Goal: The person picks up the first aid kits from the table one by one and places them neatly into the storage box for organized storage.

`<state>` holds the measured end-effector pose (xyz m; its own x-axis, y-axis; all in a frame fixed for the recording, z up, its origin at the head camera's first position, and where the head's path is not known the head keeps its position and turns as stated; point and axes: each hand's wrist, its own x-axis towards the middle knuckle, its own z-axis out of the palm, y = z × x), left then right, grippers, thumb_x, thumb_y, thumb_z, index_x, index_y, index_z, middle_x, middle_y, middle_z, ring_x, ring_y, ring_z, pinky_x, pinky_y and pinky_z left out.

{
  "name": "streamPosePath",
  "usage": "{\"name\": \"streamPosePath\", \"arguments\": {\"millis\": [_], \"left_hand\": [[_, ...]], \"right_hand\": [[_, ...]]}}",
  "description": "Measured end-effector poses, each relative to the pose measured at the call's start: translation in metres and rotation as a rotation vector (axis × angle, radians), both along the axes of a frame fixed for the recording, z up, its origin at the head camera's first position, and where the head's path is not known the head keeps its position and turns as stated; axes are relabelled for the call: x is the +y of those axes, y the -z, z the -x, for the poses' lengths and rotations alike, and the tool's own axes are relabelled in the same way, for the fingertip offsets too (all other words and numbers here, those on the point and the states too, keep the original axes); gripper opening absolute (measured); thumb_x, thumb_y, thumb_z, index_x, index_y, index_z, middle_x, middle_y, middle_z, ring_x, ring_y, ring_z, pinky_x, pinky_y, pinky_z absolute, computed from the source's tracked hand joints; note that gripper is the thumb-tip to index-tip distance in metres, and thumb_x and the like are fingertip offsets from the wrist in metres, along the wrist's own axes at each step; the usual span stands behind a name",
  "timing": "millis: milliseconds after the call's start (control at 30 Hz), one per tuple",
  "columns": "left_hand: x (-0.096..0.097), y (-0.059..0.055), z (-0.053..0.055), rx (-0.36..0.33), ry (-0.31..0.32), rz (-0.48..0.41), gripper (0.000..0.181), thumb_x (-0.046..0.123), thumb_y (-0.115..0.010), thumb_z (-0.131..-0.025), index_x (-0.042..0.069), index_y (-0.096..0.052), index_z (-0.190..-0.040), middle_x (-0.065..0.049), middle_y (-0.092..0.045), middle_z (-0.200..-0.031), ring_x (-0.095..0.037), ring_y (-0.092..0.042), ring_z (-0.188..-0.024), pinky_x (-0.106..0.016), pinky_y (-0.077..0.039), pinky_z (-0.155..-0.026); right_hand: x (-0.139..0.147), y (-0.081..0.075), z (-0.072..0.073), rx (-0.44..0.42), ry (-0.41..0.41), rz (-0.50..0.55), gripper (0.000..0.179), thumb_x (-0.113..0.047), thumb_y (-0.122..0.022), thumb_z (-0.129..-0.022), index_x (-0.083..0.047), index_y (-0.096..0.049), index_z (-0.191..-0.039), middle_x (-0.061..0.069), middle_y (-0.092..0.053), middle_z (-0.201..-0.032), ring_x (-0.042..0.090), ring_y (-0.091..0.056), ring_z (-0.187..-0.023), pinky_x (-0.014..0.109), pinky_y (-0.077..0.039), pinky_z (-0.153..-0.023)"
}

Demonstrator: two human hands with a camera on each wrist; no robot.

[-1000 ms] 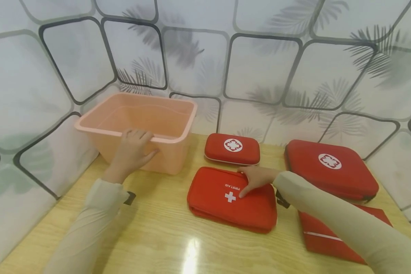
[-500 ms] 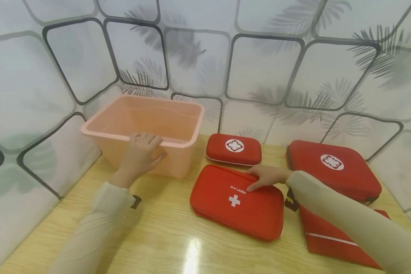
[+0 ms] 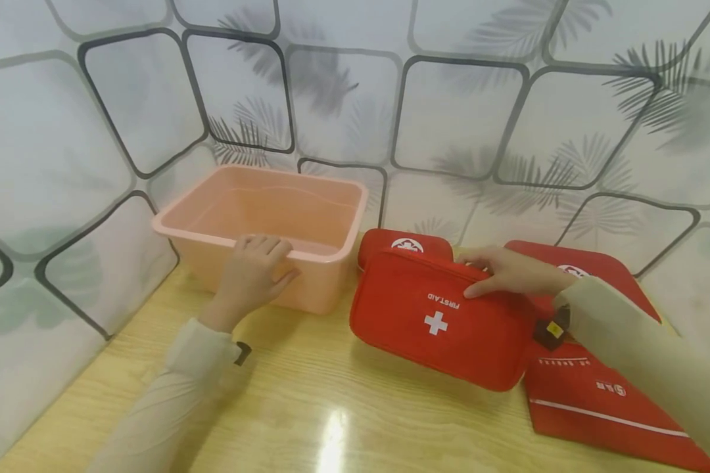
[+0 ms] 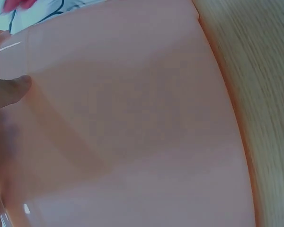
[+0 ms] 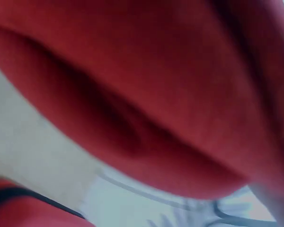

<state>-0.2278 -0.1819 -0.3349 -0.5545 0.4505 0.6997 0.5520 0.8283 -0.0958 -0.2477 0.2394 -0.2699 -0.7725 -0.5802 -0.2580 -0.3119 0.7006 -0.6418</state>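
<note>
My left hand (image 3: 254,279) grips the front rim of a pink plastic bin (image 3: 334,282), fingers over the edge and thumb against the outside. The left wrist view shows the thumb (image 4: 12,90) on the bin's smooth wall (image 4: 142,118). With my right hand (image 3: 517,272) I hold a red first aid pouch (image 3: 402,302) by its far edge, thumb on the front face. The pouch is tilted up off the table, its white cross and upside-down lettering facing me. Its red fabric (image 5: 156,94) fills most of the right wrist view, blurred.
Behind the pouch, partly covered, sits a small red case (image 3: 381,243) with a white emblem. A larger red case (image 3: 603,263) stands at the back right, with a flat red bag (image 3: 603,410) in front of it. Patterned wall covering (image 3: 343,98) closes off the back and left.
The right hand has lifted the first aid pouch from the table, tilting it and moving it right. The bin has shifted slightly right with the left hand on its rim.
</note>
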Motion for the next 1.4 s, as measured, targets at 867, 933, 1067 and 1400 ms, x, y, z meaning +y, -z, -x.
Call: {"name": "streamPosePath", "arguments": {"millis": [867,933,1067,1400], "left_hand": [[-0.015,0.004,-0.010,0.009,0.001,-0.036,0.041,0.028,-0.075,-0.073,0.007,-0.056,-0.102,-0.013,-0.060,-0.094,-0.036,-0.057,-0.090,-0.050,-0.040,-0.085],[-0.020,0.005,-0.011,0.012,-0.024,-0.033,0.042,0.031,-0.073,-0.074,0.006,-0.055,-0.103,-0.014,-0.058,-0.093,-0.037,-0.056,-0.088,-0.050,-0.040,-0.084],[-0.027,0.006,-0.011,0.035,-0.040,-0.015,0.041,0.032,-0.069,-0.077,0.004,-0.053,-0.103,-0.016,-0.057,-0.090,-0.037,-0.055,-0.083,-0.051,-0.040,-0.082],[-0.030,0.003,-0.008,0.091,-0.047,-0.013,0.030,0.020,-0.071,-0.079,0.004,-0.052,-0.095,-0.014,-0.055,-0.082,-0.036,-0.055,-0.078,-0.050,-0.042,-0.078]], "right_hand": [[-0.075,-0.159,0.048,0.399,0.066,-0.114,0.045,-0.034,-0.069,-0.083,-0.015,-0.055,-0.122,0.007,-0.067,-0.103,0.016,-0.069,-0.077,0.024,-0.055,-0.070],[-0.092,-0.165,0.053,0.385,0.071,-0.084,0.046,-0.033,-0.068,-0.083,-0.015,-0.055,-0.123,0.008,-0.067,-0.104,0.015,-0.070,-0.076,0.026,-0.056,-0.068],[-0.132,-0.171,0.063,0.385,0.080,-0.061,0.043,-0.032,-0.067,-0.084,-0.014,-0.055,-0.121,0.009,-0.067,-0.103,0.013,-0.071,-0.076,0.025,-0.056,-0.069],[-0.233,-0.164,0.072,0.331,0.087,0.007,0.042,-0.024,-0.068,-0.084,-0.013,-0.057,-0.123,0.006,-0.066,-0.111,0.017,-0.068,-0.092,0.028,-0.054,-0.083]]}}
